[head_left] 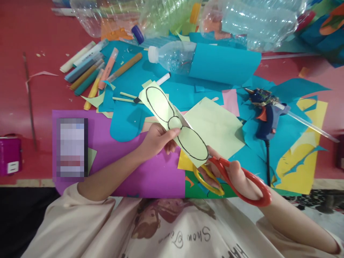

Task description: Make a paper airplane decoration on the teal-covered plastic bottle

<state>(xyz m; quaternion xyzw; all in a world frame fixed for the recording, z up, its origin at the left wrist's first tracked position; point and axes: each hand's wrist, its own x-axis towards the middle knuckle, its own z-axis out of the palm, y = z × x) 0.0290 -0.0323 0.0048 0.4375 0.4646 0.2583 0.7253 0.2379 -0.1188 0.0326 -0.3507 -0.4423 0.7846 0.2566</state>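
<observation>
My left hand (pixel 161 138) pinches a pale green paper strip (pixel 192 143), thumb on top near its middle. Drawn on the strip in black line is a bow-like shape: two long ovals joined by a small circle. My right hand (pixel 236 175) grips scissors (pixel 249 182) with one red and one yellow handle. Their pivot lies at the strip's lower right end; the blades are mostly hidden behind the paper. A larger pale green sheet (pixel 215 125) rests just beyond, on blue paper.
A plastic bottle (pixel 172 57) wrapped in blue paper lies at the back. Several markers (pixel 88 64) are at the left, above a phone (pixel 71 147) on purple paper (pixel 129 172). At the right lies a glue gun (pixel 266 118) with its cord. Yellow paper scraps (pixel 301 168) spread beside it.
</observation>
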